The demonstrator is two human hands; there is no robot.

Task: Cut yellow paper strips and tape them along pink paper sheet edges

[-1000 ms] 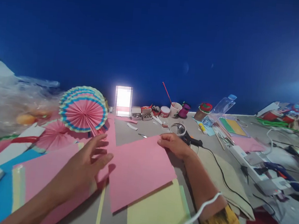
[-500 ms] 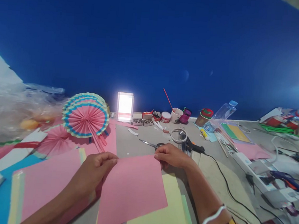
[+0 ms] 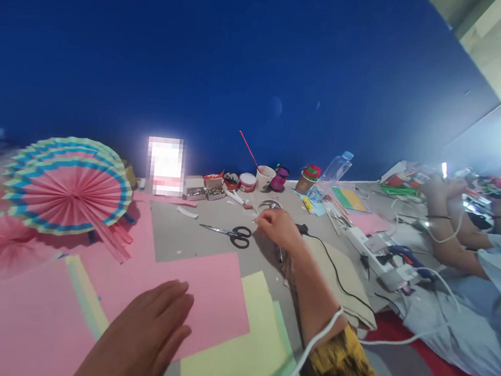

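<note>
Pink paper (image 3: 215, 293) lies beneath my open left hand (image 3: 144, 331), best pressed flat for steadiness; my right hand (image 3: 277, 226) curls near scissors (image 3: 231, 232), its grip unclear.

Matt pink paper (image 3: 218, 295), smooth; metal scissor blades (image 3: 216, 229)

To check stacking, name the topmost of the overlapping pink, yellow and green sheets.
The pink sheet by the left hand: it partly overlaps the yellow sheet; the green sheet peeks out farther right.

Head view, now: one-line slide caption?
Left hand over a pink sheet, right hand beside black-handled scissors, pleated paper fan at left.
</note>
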